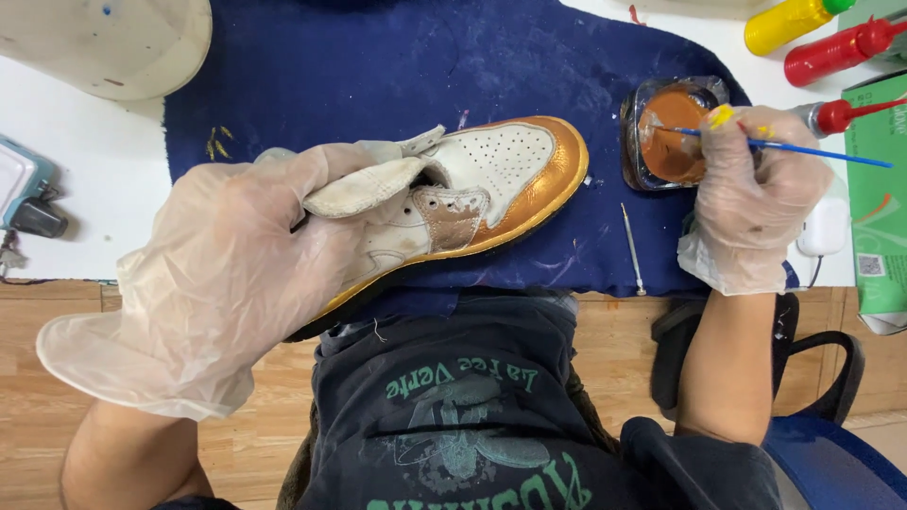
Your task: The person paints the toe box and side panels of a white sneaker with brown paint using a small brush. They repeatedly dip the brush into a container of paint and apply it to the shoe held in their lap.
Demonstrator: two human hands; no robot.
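Left hand (222,274) clamps shoe (472,194) at collar, mid-cloth (378,66) near table's front edge. Right hand (756,189) pinches brush (803,149), tip in paint dish (673,132). Shoe looks light, semi-stiff; wet gold toe likely smears, hold heel.

White shoe (472,194), gold toe and trim; navy cloth (397,66); orange paint in dish (673,132); blue brush (812,151)

Green box (874,203) at far right edge, w/ white and orange marks and a small square code patch. Yellow squeeze bottle (786,23) and two red squeeze bottles (836,52) (841,115) lie top right, near the box.
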